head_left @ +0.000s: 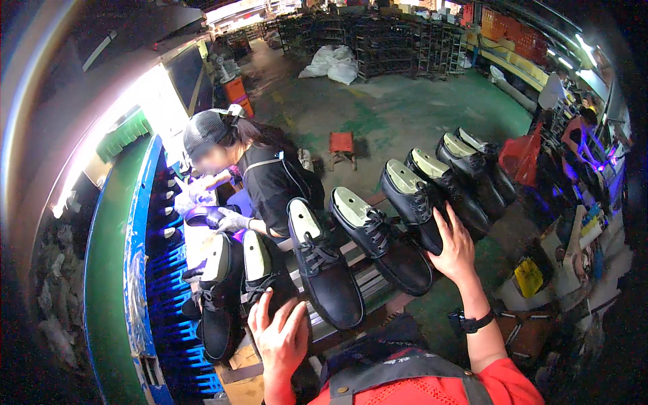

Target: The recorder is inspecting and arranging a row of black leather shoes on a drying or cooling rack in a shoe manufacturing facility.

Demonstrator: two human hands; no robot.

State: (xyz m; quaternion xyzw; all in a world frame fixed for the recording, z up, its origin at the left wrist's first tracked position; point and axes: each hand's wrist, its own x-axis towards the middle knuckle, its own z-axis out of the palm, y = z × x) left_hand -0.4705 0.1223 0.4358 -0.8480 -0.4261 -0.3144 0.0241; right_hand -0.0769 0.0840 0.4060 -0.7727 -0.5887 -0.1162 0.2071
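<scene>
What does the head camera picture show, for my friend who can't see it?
A person's left hand rests on a black lace-up shoe, and their right hand touches another black shoe in a row of shoes on a slatted rack. A co-worker in a cap sits nearby at a blue conveyor.

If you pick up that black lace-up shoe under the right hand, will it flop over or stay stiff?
The black lace-up shoe under the right hand would probably stay stiff, since a pale solid form fills its opening. That filling likely makes it heavy for its size. Its smooth, slightly shiny upper might slip a little, though the laces give grip.
</scene>
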